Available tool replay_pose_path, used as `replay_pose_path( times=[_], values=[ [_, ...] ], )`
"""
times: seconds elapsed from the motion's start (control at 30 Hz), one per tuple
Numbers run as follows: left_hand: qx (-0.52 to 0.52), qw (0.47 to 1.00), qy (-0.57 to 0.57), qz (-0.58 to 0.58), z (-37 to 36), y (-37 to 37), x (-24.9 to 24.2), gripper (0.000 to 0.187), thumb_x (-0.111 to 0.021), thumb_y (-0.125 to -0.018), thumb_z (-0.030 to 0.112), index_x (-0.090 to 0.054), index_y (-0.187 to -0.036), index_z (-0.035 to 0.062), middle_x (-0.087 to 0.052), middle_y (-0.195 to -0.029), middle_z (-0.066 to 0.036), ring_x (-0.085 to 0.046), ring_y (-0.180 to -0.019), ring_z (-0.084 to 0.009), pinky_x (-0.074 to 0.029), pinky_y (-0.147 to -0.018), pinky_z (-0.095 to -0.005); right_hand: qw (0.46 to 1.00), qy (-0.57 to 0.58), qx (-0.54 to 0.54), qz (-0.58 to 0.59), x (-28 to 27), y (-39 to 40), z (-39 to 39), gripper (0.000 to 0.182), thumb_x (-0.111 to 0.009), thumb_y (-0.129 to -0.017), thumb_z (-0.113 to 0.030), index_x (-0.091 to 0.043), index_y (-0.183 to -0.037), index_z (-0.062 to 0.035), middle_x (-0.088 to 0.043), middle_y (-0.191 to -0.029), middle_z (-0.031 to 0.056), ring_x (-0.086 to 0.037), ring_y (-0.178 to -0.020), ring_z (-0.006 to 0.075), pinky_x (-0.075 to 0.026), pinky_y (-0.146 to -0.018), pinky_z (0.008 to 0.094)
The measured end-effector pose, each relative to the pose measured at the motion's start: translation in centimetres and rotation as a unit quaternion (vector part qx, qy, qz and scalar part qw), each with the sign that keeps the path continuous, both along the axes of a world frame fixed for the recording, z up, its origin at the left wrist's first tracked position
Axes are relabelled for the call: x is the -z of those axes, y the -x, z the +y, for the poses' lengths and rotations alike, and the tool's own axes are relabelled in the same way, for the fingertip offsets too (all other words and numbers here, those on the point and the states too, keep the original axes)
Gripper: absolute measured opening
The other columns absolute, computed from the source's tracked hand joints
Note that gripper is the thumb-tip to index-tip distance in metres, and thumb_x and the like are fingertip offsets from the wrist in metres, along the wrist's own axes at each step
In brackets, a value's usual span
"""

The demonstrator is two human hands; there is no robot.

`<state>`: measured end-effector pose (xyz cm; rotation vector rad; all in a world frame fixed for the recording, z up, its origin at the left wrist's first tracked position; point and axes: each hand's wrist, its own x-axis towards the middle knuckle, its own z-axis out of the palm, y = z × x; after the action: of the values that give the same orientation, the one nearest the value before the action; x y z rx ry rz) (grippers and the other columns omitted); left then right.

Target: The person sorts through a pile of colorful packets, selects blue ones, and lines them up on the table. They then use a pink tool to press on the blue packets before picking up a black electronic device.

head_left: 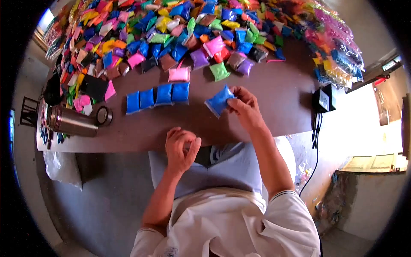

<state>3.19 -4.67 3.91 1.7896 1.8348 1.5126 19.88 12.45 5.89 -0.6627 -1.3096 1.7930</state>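
My right hand pinches a small blue packet by its right side, tilted and held over the brown table. Several similar blue packets stand side by side in a row to the left. My left hand is at the table's front edge, below that row. Its fingers are loosely curled, with a gap to the thumb, and I see nothing in it. A pink packet lies just behind the row, and a green packet lies beyond the held one.
A large heap of colourful packets covers the back of the table. At the left lie a steel flask, its round cap and a black square. Clear-wrapped bundles and a black box with cables are at the right.
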Motion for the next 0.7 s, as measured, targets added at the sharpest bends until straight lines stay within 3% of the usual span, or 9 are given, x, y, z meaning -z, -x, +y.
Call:
replay_pose_path(
  times=[0.1,0.2,0.27,0.53,0.7],
  values=[
    [0.016,0.999,0.041,-0.018,-0.4,0.2,-1.1,0.027,-0.061,-0.085,0.027,-0.053,-0.066,0.0092,-0.059,-0.066,-0.004,-0.057,-0.068,-0.0241,-0.039,-0.089,-0.0388,0.995,0.064,-0.077,0.015,0.4,-0.2,-3.9,0.026,-0.063,-0.084,-0.008,-0.059,-0.109,-0.0013,-0.060,-0.088,-0.0018,-0.055,-0.076,0.0067,-0.045,-0.068,0.0203],
    [0.017,0.996,0.091,-0.004,-0.6,0.3,-1.2,0.028,-0.060,-0.086,0.029,-0.056,-0.069,0.0076,-0.059,-0.067,-0.006,-0.057,-0.071,-0.0260,-0.040,-0.086,-0.0399,0.987,0.057,-0.139,-0.053,0.3,0.4,-6.1,0.023,-0.062,-0.086,-0.011,-0.060,-0.108,-0.0014,-0.059,-0.089,-0.0020,-0.054,-0.077,0.0066,-0.045,-0.069,0.0214],
    [-0.008,0.999,0.043,0.011,-0.3,0.0,-1.1,0.029,-0.058,-0.088,0.030,-0.060,-0.073,0.0051,-0.059,-0.069,-0.009,-0.057,-0.075,-0.0289,-0.040,-0.087,-0.0407,0.987,0.041,-0.142,-0.064,0.0,1.2,-6.9,0.023,-0.061,-0.088,-0.013,-0.061,-0.107,-0.0010,-0.057,-0.087,-0.0028,-0.052,-0.077,0.0061,-0.045,-0.068,0.0222],
    [0.001,0.998,0.060,0.021,-0.7,0.4,-0.5,0.034,-0.053,-0.093,0.029,-0.061,-0.076,0.0004,-0.060,-0.074,-0.014,-0.057,-0.080,-0.0332,-0.039,-0.093,-0.0435,0.979,-0.021,-0.128,-0.154,-1.2,3.3,-7.1,0.025,-0.067,-0.088,-0.023,-0.064,-0.097,-0.0002,-0.059,-0.082,-0.0015,-0.051,-0.074,0.0052,-0.043,-0.063,0.0228],
    [0.001,0.999,0.043,0.029,-0.6,0.4,-0.5,0.035,-0.052,-0.094,0.030,-0.059,-0.076,0.0010,-0.060,-0.075,-0.014,-0.057,-0.080,-0.0342,-0.040,-0.093,-0.0436,0.993,0.000,-0.094,-0.073,1.0,3.9,-7.6,0.023,-0.067,-0.088,-0.022,-0.063,-0.094,-0.0010,-0.059,-0.079,-0.0023,-0.052,-0.071,0.0054,-0.043,-0.060,0.0226]
  ],
)
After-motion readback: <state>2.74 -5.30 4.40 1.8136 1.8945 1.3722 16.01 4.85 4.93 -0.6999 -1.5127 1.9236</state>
